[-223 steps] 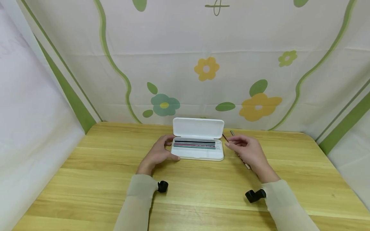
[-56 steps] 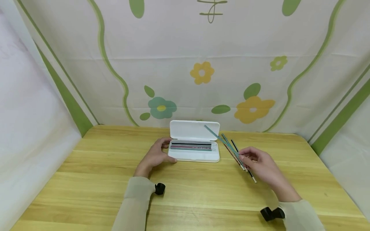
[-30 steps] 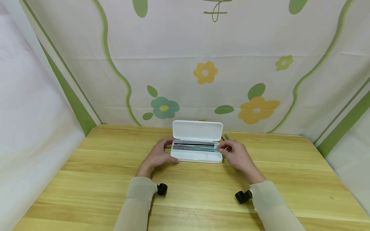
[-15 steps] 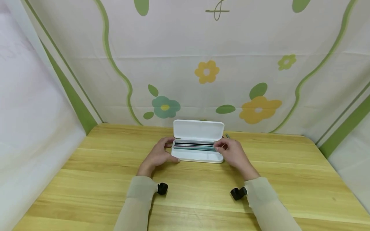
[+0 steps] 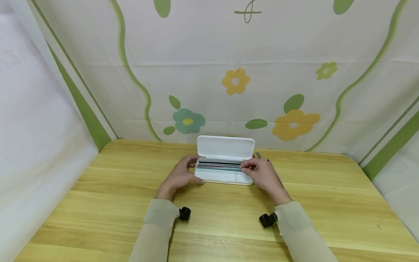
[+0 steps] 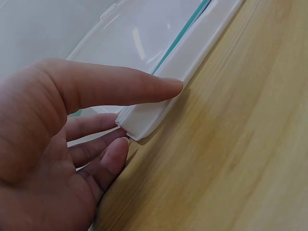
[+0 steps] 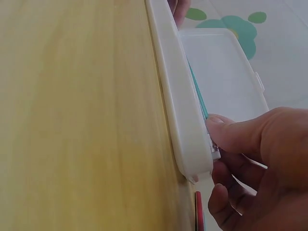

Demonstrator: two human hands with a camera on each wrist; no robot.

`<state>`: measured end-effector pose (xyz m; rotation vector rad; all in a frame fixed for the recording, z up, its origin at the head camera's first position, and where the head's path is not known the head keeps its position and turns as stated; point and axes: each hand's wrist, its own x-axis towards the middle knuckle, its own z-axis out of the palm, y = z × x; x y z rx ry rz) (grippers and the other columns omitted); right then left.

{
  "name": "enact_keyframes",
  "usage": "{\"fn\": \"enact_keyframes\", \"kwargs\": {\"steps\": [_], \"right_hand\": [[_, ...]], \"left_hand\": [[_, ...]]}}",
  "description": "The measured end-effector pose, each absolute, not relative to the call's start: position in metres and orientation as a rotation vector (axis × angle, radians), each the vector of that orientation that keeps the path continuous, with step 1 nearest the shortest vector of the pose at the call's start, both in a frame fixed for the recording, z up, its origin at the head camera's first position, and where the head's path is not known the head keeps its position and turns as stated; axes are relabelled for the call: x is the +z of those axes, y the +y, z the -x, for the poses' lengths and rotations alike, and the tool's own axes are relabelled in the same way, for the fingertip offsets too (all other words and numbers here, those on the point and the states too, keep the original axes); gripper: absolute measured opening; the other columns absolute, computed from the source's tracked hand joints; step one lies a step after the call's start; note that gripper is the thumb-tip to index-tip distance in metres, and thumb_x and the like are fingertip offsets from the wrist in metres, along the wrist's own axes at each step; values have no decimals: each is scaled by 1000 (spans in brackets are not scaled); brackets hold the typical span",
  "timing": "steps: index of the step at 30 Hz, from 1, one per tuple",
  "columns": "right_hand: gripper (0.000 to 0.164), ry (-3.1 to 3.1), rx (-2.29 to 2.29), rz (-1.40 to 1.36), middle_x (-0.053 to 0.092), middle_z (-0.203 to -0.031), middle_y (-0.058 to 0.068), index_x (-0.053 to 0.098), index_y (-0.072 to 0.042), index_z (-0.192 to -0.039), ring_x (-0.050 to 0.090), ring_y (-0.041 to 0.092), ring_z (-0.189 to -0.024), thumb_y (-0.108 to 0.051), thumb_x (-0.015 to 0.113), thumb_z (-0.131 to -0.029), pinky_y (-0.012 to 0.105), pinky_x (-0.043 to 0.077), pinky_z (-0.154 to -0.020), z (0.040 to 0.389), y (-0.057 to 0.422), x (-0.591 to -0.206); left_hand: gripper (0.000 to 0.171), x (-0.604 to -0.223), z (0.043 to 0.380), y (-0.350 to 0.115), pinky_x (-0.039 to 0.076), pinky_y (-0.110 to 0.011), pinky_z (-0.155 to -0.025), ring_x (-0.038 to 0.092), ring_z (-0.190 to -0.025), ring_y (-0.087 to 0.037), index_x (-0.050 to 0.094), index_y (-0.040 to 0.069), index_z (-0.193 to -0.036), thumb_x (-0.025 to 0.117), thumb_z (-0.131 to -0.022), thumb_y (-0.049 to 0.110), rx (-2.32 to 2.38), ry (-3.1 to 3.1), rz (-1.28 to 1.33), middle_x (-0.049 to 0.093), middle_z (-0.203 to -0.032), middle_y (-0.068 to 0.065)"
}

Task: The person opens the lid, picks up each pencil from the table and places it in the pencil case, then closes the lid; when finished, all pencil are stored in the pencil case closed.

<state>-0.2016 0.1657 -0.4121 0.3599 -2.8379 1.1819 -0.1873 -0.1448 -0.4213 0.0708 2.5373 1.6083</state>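
Note:
A white pencil case [image 5: 216, 176] lies open near the back of the table, its lid [image 5: 226, 147] tilted up behind it. Several pencils [image 5: 212, 164] in dark, pink and green colours lie lengthwise inside. My left hand [image 5: 179, 175] holds the case's left end, thumb at the front edge and the other fingers toward the back. At the right end, my right hand [image 5: 262, 175] pinches a teal pencil [image 7: 198, 91] between thumb and fingers, low in the case among the others. The right fingers cover that pencil's near end.
Right of the case, partly behind the right hand, more pencils lie on the wooden table [image 5: 209, 225]: a teal one [image 5: 259, 154], a dark one [image 5: 278, 174] and a red one [image 7: 199, 211]. A floral cloth [image 5: 209, 94] hangs along the table's back edge.
The right hand picked a teal pencil from the loose ones at right and carried it left into the case, then shifted slightly further left. The left hand stays at the case's left end.

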Motion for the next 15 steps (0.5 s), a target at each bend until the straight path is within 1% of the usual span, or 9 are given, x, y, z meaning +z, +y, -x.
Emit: {"fn": "enact_keyframes", "kwargs": {"steps": [7, 15], "right_hand": [[8, -2827, 1177, -377, 81, -112, 9, 85, -13, -101, 66, 22, -94, -11, 78, -98, 33, 50, -82, 203, 166, -412], [9, -2824, 1195, -393, 81, -109, 9, 86, -10, -101, 67, 22, -94, -9, 78, -97, 32, 50, -83, 203, 166, -413]], "left_hand": [[93, -420, 187, -145, 44, -53, -118, 51, -138, -34, 54, 10, -154, 97, -71, 7, 1597, 2540, -80, 54, -155, -12], [93, -421, 187, -145, 44, -54, -118, 51, -137, -35, 55, 9, -154, 97, -71, 6, 1616, 2530, -81, 54, -154, -13]]}}
